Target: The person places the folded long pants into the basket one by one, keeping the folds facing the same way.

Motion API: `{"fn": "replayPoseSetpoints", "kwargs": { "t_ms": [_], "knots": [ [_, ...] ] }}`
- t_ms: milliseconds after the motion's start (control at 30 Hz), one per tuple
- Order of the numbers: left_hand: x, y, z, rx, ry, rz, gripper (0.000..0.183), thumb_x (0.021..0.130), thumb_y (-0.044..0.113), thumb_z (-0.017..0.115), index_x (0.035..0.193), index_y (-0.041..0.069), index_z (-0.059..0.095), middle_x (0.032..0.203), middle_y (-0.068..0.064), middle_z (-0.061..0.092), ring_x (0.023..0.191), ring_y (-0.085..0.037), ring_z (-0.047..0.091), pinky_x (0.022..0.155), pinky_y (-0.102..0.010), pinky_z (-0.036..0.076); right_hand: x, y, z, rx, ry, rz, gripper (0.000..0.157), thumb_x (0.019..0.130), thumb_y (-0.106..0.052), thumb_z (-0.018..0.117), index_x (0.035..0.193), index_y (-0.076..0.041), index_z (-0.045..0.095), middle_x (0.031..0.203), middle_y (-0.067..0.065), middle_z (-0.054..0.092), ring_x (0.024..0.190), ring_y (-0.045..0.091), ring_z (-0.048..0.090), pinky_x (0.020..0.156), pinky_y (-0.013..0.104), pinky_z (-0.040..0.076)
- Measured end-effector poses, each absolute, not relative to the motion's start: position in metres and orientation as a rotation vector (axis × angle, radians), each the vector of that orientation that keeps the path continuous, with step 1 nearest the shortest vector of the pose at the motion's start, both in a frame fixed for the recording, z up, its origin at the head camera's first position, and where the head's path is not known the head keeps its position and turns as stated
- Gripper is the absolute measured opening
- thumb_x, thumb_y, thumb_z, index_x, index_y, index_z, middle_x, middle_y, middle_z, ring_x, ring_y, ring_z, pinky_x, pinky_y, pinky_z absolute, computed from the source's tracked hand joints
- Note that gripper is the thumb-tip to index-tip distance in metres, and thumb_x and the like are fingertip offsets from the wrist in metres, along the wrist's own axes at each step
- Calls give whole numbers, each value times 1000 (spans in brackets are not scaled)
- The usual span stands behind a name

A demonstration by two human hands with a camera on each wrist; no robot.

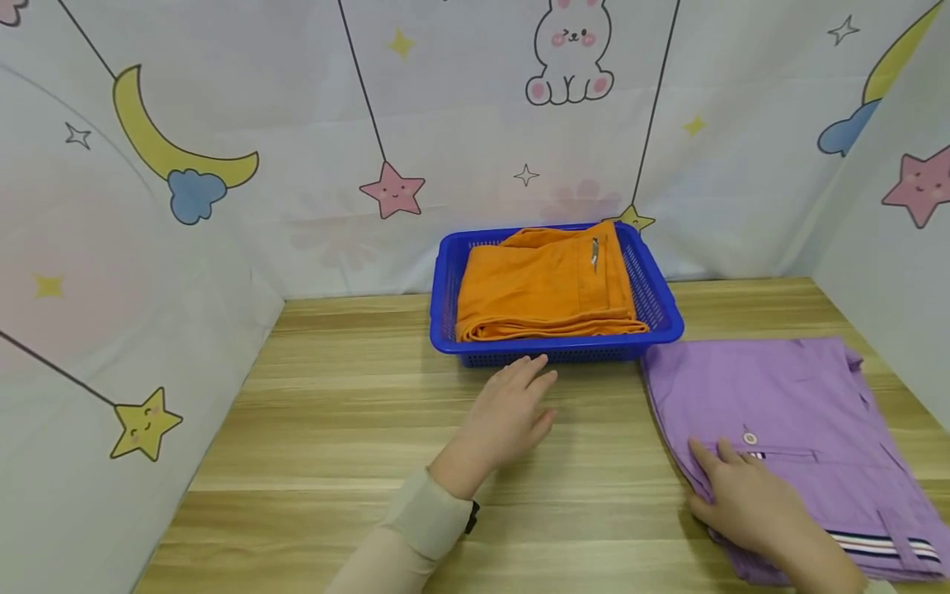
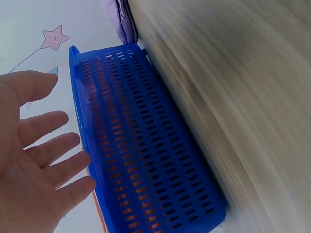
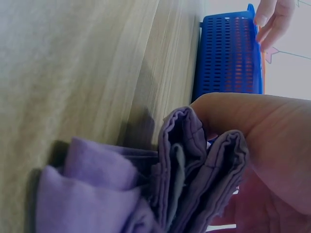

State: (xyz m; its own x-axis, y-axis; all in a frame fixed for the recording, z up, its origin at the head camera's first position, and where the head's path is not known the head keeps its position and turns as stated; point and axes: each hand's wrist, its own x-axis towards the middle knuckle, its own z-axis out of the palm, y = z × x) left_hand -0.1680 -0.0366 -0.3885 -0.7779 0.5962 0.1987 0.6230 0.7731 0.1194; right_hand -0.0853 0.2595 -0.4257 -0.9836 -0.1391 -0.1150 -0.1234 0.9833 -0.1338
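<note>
My left hand (image 1: 505,417) hovers in front of the blue plastic basket (image 1: 557,346), its fingers spread and holding nothing. In the left wrist view its fingertips appear beside the basket's rim (image 2: 90,150). A folded orange garment (image 1: 530,280), with a small metallic detail, lies inside the basket. At the right, folded purple trousers (image 1: 787,388) show a button, a pocket and a striped waistband. My right hand (image 1: 753,499) rests on their left side, fingers extended over the cloth. The thumb lies at the folded edge; the right wrist view shows the layered folds (image 3: 194,170) beside it, the thumb tip hidden.
The wood-grain table (image 1: 319,429) reaches back to a white cloth backdrop (image 1: 460,107) printed with stars, moons and a rabbit. Cloth walls stand at the left and right. The basket sits near the back edge, its right front corner close to the purple trousers.
</note>
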Motion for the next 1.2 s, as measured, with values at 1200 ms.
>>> {"fn": "replayPoseSetpoints", "kwargs": {
  "t_ms": [1200],
  "knots": [
    [-185,10,-405,-1135,-2937,-180,48,93,38,56,133,13,52,138,-6,51,126,-23,50,103,-39,43,-50,264,-436,-249,2917,-148,66,74,-37,75,132,-13,56,132,27,52,119,52,47,84,66,44]
  ]
}}
